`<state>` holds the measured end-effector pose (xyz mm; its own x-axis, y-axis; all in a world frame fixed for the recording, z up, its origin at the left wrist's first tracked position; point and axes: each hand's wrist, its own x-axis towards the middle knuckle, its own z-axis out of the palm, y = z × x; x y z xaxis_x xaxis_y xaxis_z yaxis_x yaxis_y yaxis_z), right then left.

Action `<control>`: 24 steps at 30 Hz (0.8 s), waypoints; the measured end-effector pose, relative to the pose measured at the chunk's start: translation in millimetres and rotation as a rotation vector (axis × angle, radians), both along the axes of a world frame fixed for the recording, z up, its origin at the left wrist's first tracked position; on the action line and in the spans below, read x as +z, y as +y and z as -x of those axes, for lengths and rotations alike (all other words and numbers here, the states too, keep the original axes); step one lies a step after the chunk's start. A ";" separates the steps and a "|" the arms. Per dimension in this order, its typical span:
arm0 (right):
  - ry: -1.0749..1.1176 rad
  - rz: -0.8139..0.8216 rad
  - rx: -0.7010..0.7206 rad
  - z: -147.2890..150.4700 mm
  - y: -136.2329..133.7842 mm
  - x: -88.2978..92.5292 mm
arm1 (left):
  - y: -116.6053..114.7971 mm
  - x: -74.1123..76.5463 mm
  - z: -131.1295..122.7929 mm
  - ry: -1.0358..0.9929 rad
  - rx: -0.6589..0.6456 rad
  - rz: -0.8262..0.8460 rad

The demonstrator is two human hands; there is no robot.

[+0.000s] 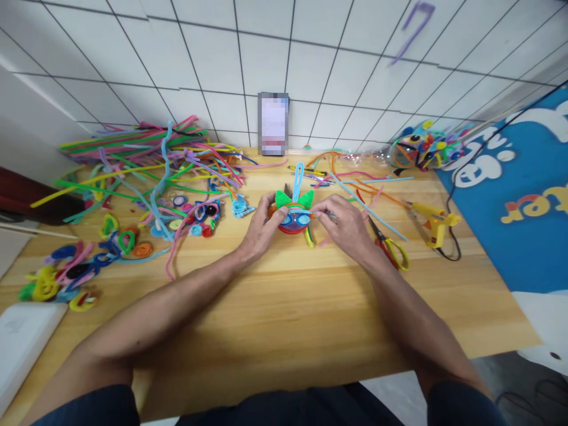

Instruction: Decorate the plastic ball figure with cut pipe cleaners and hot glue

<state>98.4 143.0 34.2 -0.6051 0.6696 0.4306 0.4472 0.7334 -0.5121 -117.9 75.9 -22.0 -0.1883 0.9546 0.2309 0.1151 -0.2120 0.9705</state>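
A small round ornament [294,222] of coloured pipe cleaners has green pointed ears, blue ringed eyes, a red lower rim and a light blue loop [299,180] standing on top. My left hand [262,228] grips its left side, the thumb on the front. On the right, my right hand [342,223] pinches the end of a thin light blue strand that runs across the ornament's face above the eyes. A yellow and green curved piece [309,237] shows just below the ornament. The fingertips of my right hand are partly hidden.
Pipe cleaners [133,142] are heaped at the back left, with coiled pieces [77,269] in front. Scissors [393,248] and a yellow glue gun [435,222] lie to the right. A phone [273,123] leans on the tiled wall. A white box [26,331] sits at the left edge.
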 end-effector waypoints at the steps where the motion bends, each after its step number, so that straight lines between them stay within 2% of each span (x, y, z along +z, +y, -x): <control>1: -0.001 -0.005 0.001 0.5 -0.6 -0.1 | 0.2 0.7 -0.1 -0.013 -0.005 0.002; 13: 0.028 -0.079 0.003 3.6 -7.4 -3.9 | 0.5 1.9 -3.1 -0.097 -0.027 0.002; 24: -0.019 -0.149 0.021 5.8 -14.0 -7.6 | 0.3 1.8 -4.2 -0.100 0.007 0.002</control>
